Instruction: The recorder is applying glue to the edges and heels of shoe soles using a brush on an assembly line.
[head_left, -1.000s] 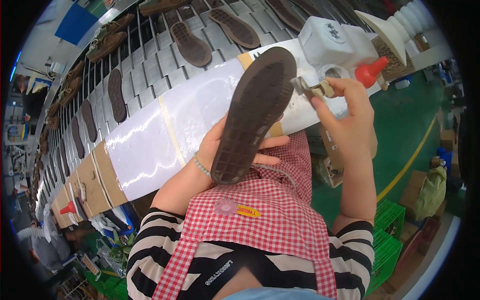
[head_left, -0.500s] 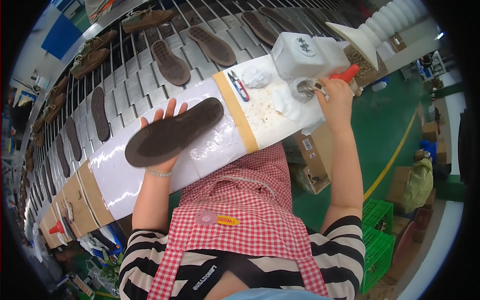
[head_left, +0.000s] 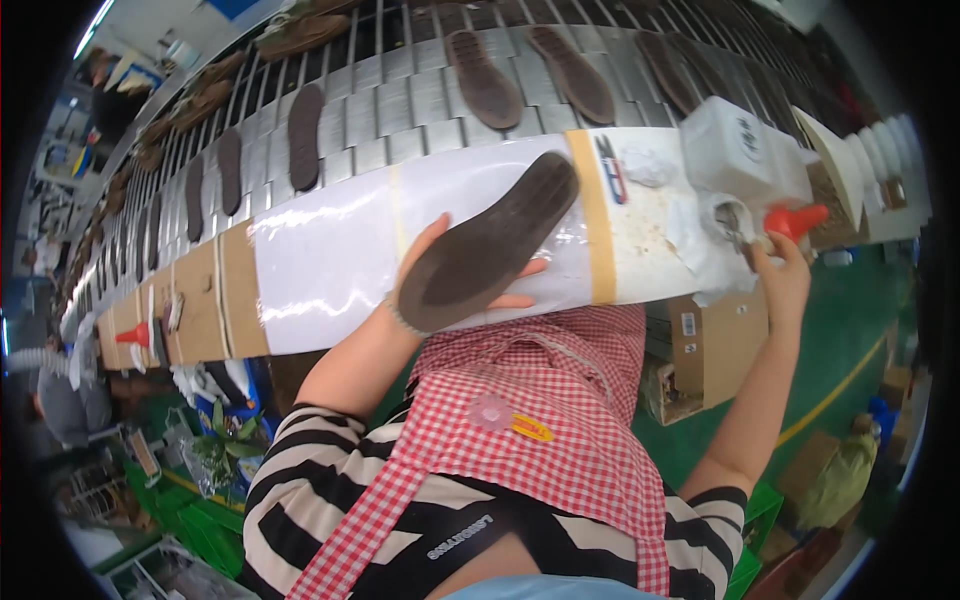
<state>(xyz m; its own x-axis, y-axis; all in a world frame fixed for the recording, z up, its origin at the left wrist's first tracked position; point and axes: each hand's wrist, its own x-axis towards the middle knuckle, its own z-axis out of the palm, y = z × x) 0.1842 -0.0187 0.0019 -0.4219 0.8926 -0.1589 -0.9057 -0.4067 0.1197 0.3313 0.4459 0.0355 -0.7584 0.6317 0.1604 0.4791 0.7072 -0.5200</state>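
My left hand (head_left: pixel 424 238) holds a dark brown shoe sole (head_left: pixel 490 245) from beneath, above the white work board (head_left: pixel 330 240). Its thumb shows at one edge and the fingertips at the other; the palm is hidden. The sole tilts up toward the right. On the right, my right hand (head_left: pixel 785 275) is closed, fingers pinched around a small brush-like tool (head_left: pixel 750 252) at a plastic-wrapped cup (head_left: pixel 727 218). Right by these fingers is a red cone-shaped nozzle (head_left: pixel 795 221). Thread snips (head_left: pixel 611 172) with red and blue handles lie on the board.
A slatted metal conveyor (head_left: pixel 390 105) beyond the board carries several soles, such as one pale-edged sole (head_left: pixel 485 82), and brown shoes (head_left: pixel 303 37). A white plastic jug (head_left: pixel 730 150) stands behind the cup. Crumpled white tissue (head_left: pixel 650 168) lies beside the snips. A cardboard box (head_left: pixel 715 345) is below the board.
My view has turned, so the scene sits further right. My left hand has rotated under the sole, its fingertips now at the lower edge. The right hand stays by the cup.
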